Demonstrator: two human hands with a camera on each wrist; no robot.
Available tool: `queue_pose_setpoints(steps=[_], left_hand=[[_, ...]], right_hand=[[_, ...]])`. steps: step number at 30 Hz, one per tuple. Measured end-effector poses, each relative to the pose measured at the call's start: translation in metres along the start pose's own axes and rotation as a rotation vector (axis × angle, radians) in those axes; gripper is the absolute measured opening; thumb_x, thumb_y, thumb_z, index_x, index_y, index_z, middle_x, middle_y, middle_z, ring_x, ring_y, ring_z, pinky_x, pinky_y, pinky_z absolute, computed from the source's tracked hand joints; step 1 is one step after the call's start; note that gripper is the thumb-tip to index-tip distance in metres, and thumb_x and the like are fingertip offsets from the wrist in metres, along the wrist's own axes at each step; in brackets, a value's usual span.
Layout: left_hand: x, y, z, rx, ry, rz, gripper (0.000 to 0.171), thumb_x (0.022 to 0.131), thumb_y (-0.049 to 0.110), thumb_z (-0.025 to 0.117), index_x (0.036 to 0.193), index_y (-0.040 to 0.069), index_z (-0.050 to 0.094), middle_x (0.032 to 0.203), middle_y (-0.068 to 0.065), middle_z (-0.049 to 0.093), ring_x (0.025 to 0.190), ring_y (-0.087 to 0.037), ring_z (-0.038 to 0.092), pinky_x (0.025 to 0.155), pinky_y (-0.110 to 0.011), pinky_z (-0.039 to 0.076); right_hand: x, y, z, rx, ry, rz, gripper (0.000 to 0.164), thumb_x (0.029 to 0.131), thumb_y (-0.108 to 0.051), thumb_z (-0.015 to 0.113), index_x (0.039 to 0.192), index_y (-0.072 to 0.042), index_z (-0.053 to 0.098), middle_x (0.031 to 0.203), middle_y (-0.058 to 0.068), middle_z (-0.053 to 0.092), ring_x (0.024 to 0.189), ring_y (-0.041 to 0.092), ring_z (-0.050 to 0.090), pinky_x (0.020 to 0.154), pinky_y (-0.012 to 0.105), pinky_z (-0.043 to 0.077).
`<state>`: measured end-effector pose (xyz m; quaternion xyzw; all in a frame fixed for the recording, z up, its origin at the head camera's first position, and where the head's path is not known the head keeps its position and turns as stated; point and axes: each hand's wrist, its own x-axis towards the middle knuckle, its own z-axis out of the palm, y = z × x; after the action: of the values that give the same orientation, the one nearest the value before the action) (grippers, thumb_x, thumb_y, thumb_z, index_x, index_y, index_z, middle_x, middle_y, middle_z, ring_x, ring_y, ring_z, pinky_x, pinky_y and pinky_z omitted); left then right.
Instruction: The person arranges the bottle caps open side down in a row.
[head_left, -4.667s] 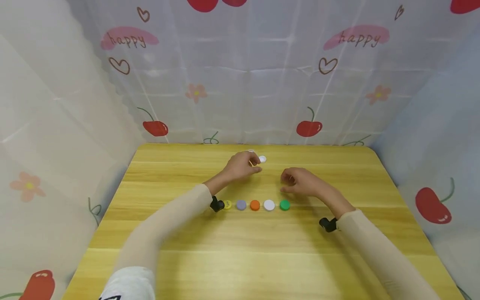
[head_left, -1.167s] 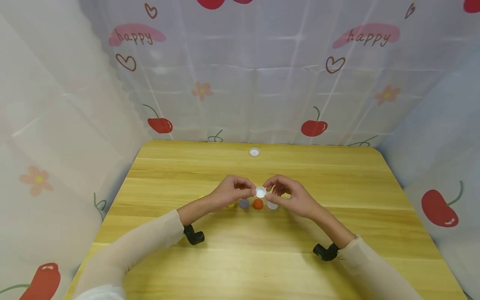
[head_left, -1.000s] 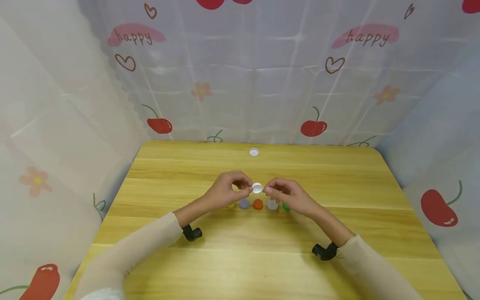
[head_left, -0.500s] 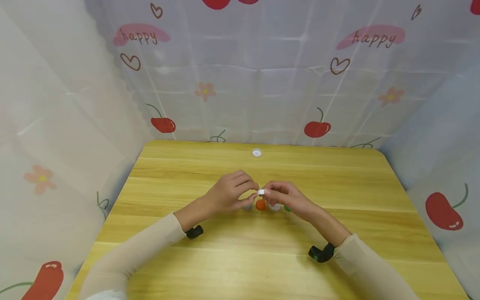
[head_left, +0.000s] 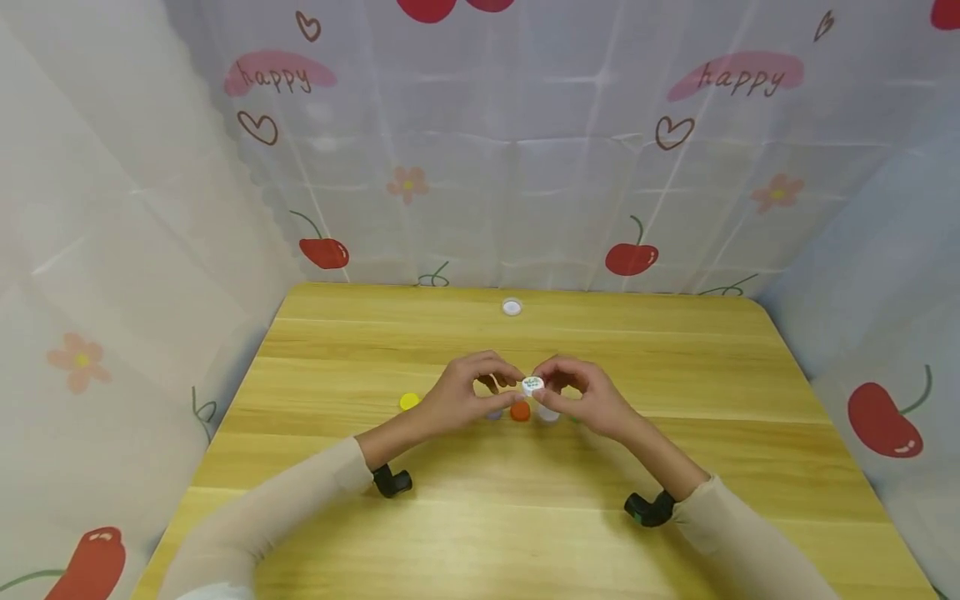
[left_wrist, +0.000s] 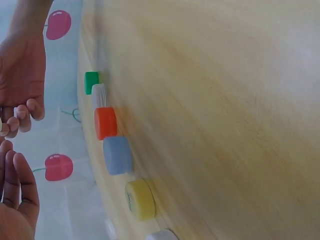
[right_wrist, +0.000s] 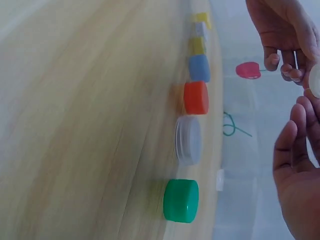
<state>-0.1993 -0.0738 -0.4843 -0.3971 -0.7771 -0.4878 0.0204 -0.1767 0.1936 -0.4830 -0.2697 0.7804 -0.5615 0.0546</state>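
Note:
A small white bottle cap (head_left: 532, 384), its printed top showing, is held above the table between both hands. My right hand (head_left: 592, 398) pinches its right side with thumb and fingers. From the other side, the thumb and fingertips of my left hand (head_left: 467, 393) pinch its left edge. The right wrist view shows part of the white cap (right_wrist: 314, 80) at the frame edge. Below the hands stands a row of caps: green (right_wrist: 181, 201), clear white (right_wrist: 188, 140), orange (right_wrist: 196, 97), bluish purple (right_wrist: 199, 68) and yellow (left_wrist: 140, 199). In the head view the hands partly cover this row.
Beyond the row, a white cap (head_left: 512, 307) lies near the table's back edge. Another yellow cap (head_left: 408, 402) sits by my left forearm, and a whitish cap (left_wrist: 162, 235) shows past the first yellow one. Printed curtains (head_left: 480, 192) enclose the wooden table (head_left: 525, 533).
Two white caps lay at the back; one was picked up and brought between the hands. It has turned from hollow side to edge-on to printed top, passing from left hand towards right.

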Motion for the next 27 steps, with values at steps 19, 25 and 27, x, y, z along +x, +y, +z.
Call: queue_pose_setpoints(steps=[19, 25, 27], left_hand=[[0.015, 0.0, 0.027, 0.096, -0.032, -0.039, 0.025, 0.096, 0.026, 0.084, 0.118, 0.017, 0.08, 0.108, 0.004, 0.076, 0.096, -0.011, 0.066, 0.085, -0.024, 0.06], [0.04, 0.007, 0.055, 0.252, -0.181, -0.007, 0.029, 0.101, 0.037, 0.078, 0.125, 0.021, 0.078, 0.114, 0.008, 0.075, 0.102, -0.006, 0.066, 0.087, -0.019, 0.055], [0.048, 0.009, 0.064, 0.312, -0.229, -0.007, 0.03, 0.101, 0.04, 0.077, 0.125, 0.023, 0.078, 0.116, 0.01, 0.074, 0.103, -0.005, 0.066, 0.089, -0.018, 0.052]], right_hand=[[-0.019, 0.008, -0.018, -0.319, 0.084, -0.136, 0.03, 0.092, -0.017, 0.088, 0.117, -0.03, 0.078, 0.107, -0.012, 0.074, 0.09, 0.01, 0.064, 0.079, 0.029, 0.056], [-0.043, 0.01, -0.048, -0.418, 0.066, -0.095, 0.031, 0.086, -0.016, 0.093, 0.11, -0.03, 0.077, 0.099, -0.014, 0.073, 0.086, 0.012, 0.063, 0.076, 0.031, 0.055], [-0.049, 0.011, -0.057, -0.468, 0.042, -0.084, 0.03, 0.085, -0.017, 0.093, 0.108, -0.029, 0.076, 0.097, -0.012, 0.072, 0.085, 0.011, 0.062, 0.076, 0.03, 0.055]])
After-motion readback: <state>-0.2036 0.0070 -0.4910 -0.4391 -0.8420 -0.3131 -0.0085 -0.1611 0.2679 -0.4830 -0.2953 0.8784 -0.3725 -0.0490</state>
